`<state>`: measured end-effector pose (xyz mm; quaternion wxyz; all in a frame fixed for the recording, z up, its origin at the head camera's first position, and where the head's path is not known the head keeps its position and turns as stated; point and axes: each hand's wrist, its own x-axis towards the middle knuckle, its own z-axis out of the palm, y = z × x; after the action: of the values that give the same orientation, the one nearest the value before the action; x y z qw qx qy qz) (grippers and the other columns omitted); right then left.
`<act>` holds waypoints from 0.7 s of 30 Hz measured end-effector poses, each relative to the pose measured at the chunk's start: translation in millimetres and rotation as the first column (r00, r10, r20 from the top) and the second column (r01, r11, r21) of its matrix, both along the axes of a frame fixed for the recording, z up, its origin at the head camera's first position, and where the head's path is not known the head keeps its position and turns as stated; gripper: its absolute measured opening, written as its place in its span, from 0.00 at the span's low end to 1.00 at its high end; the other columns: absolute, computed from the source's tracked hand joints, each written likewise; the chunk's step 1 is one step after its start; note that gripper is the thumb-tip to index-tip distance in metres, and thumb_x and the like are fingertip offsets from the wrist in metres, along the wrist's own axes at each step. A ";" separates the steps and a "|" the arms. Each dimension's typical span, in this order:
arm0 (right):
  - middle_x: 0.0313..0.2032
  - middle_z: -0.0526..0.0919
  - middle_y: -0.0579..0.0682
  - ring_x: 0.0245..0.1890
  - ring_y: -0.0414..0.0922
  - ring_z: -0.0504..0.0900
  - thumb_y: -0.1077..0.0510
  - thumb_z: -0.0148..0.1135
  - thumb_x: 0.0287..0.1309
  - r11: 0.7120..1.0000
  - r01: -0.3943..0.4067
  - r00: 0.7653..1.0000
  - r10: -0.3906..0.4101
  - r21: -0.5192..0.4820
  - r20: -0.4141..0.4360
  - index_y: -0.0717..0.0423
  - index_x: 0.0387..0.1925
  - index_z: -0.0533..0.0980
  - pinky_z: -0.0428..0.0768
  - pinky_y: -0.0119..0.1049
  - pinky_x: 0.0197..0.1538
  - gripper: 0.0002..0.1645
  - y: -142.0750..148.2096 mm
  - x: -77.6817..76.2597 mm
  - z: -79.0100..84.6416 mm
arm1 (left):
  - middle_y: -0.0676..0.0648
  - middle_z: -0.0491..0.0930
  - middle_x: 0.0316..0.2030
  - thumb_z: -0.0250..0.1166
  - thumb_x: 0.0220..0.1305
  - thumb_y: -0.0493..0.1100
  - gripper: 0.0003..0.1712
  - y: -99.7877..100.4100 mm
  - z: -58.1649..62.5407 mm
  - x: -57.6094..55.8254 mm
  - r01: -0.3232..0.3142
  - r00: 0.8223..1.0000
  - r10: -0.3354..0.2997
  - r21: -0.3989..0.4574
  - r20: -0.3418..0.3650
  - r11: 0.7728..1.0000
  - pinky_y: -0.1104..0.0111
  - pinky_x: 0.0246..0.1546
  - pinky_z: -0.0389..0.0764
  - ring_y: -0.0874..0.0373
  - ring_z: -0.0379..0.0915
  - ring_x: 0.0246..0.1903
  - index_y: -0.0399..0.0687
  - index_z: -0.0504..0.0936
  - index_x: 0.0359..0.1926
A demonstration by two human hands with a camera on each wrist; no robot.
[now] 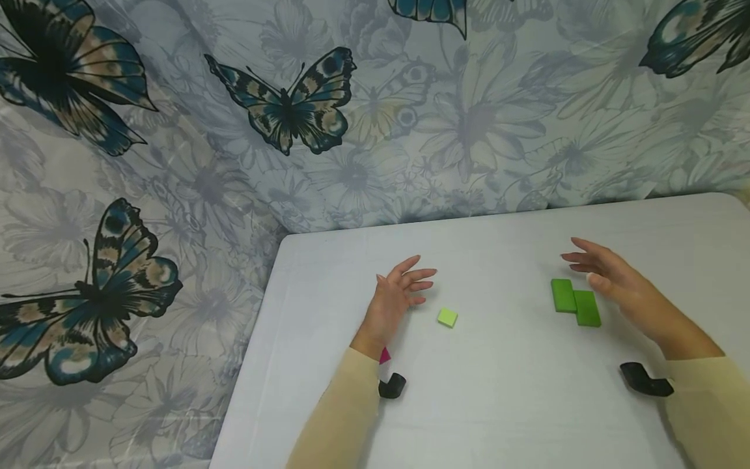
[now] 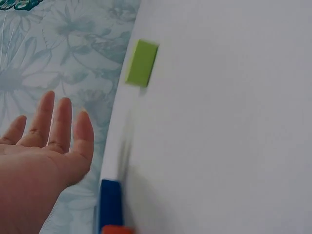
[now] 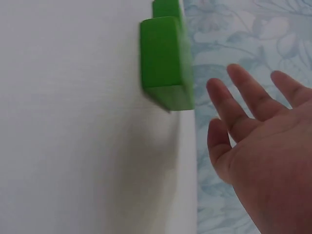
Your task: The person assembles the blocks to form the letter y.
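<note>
My left hand hovers over the left half of the white table, its fingers spread and holding nothing. To its right lies a small lime-green block, also visible as a lime-green block in the left wrist view. My right hand is raised beside two darker green blocks, fingers extended and holding nothing. One green block lies against the other green block, slightly offset. In the right wrist view the nearer green block partly hides the one behind it.
A magenta piece peeks out beside the left wrist, mostly hidden by the arm. A blue piece and an orange-red piece show low in the left wrist view. Butterfly-patterned fabric rises behind the white table.
</note>
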<state>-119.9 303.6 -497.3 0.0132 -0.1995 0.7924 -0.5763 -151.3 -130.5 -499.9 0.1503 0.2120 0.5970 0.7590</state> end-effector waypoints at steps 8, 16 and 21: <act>0.70 0.77 0.40 0.69 0.34 0.72 0.71 0.48 0.81 0.999 0.049 0.999 -0.049 0.004 0.010 0.59 0.82 0.62 0.64 0.22 0.63 0.34 2.4 3.1 -24.0 | 0.27 0.69 0.74 0.36 0.73 0.85 0.65 17.2 -25.0 16.2 -0.019 0.999 0.020 -0.008 0.039 1.000 0.46 0.62 0.59 0.26 0.58 0.73 0.33 0.56 0.83; 0.68 0.77 0.36 0.67 0.31 0.68 0.68 0.66 0.74 0.989 0.120 0.990 -0.125 0.081 0.066 0.59 0.78 0.68 0.60 0.18 0.62 0.36 0.1 6.7 -38.4 | 0.46 0.77 0.72 0.47 0.87 0.54 0.33 17.2 -41.2 19.7 -0.089 0.994 0.067 -0.284 -0.086 0.955 0.52 0.72 0.67 0.52 0.68 0.73 0.43 0.65 0.82; 0.70 0.75 0.41 0.68 0.28 0.64 0.64 0.76 0.67 0.975 0.130 0.987 -0.144 0.181 0.066 0.57 0.77 0.71 0.56 0.16 0.62 0.41 -1.0 7.8 -36.0 | 0.58 0.79 0.69 0.60 0.70 0.33 0.35 20.3 -40.2 22.8 -0.086 0.989 0.022 -0.452 -0.145 0.888 0.60 0.72 0.68 0.61 0.68 0.71 0.51 0.74 0.77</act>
<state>-112.0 302.6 -533.3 0.0222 -0.1195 0.8511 -0.5108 -128.4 -110.1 -540.1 0.1336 0.2049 0.7733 0.5850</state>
